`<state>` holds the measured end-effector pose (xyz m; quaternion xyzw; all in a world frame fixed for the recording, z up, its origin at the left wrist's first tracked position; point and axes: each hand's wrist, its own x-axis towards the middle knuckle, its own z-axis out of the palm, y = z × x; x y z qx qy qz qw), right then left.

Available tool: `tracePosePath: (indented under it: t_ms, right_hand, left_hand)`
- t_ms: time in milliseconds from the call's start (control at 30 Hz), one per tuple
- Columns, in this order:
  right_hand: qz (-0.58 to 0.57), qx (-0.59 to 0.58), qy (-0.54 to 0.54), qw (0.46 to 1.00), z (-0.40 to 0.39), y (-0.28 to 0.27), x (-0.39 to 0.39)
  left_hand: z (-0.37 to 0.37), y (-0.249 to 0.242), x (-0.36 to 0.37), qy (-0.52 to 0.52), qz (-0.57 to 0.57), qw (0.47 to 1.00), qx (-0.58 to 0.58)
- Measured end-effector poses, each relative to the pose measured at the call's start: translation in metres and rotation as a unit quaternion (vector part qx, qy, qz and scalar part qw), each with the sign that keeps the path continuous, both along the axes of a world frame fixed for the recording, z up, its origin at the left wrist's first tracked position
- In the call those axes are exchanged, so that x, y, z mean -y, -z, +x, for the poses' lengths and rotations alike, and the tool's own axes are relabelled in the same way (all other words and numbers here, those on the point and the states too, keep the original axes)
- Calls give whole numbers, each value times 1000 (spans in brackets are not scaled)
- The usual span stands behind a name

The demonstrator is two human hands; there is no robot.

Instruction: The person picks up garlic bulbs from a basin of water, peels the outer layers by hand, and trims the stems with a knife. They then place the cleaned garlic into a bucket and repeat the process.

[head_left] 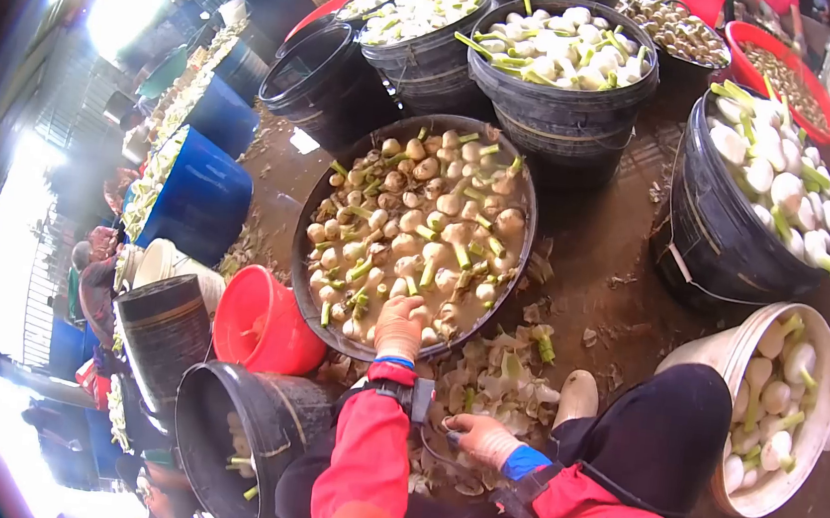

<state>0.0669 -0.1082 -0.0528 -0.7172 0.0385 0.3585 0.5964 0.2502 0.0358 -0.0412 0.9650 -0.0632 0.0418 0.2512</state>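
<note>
My left hand (pixel 399 329) reaches over the near rim of a wide dark basin (pixel 532 205). Its fingers curl down among white bulbs with short green stems (pixel 433 253), which look like fresh garlic or onions and sit in muddy brown water. What those fingers hold is hidden. Lower and to the right, my right hand (pixel 482 440) is closed beside my knee, above a heap of pale peelings (pixel 498 379). Something small and dark shows at its fingertips, too little to name. A watch-like band sits on my left wrist.
A red bucket (pixel 269 323) and a tilted black bucket (pixel 207 449) stand at left. On the right are a white bucket of bulbs (pixel 737 390) and a full black bucket (pixel 698 226). Several more tubs line the back. Other people (pixel 99 274) sit at far left.
</note>
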Motion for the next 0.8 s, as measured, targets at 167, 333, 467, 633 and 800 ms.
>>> tracePosePath:
  t_ms: [167,333,467,633,800]
  right_hand:
    - [13,-27,72,997,11,16,-7]
    - [29,-98,98,990,15,8,-3]
    - [48,-126,103,986,14,4,-4]
    - [30,-121,87,988,10,-4,1]
    - [9,-69,140,988,1,-6,3]
  left_hand:
    - [42,56,1,102,242,937,-232]
    - [73,81,2,147,233,885,-376]
    - [45,-1,14,151,255,852,-431]
    - [15,2,4,136,216,898,-357]
    - [-12,-5,-9,4,-95,920,-380]
